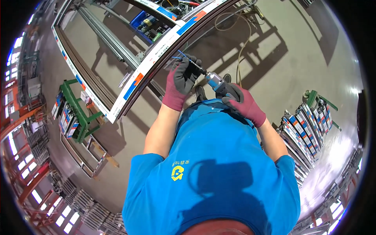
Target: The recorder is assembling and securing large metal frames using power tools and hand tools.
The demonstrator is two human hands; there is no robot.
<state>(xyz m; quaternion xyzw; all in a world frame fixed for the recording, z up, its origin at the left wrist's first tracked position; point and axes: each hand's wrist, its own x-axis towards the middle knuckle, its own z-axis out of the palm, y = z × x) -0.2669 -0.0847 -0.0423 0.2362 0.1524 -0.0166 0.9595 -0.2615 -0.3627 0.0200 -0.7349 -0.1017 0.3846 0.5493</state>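
Observation:
My right hand (243,105), in a maroon and dark grey work glove, is closed round the grip of a blue-grey power drill (214,81). The drill points up and left, its dark bit (199,69) running toward my other hand. Gloved the same way, my left hand (183,77) has its fingers bent together at the bit's front end. Thin blue pieces (181,53) stick out past these fingertips; whether they are gripped is hidden. Just beyond my left hand lies the edge of a large white frame (156,51) with blue and orange labels.
Inside the frame are long metal profiles (105,35) and a blue bin (140,18) with tools. A green stand (82,113) is at left, and labelled profiles (303,129) are stacked at right. A pale hose (239,58) trails over the grey floor.

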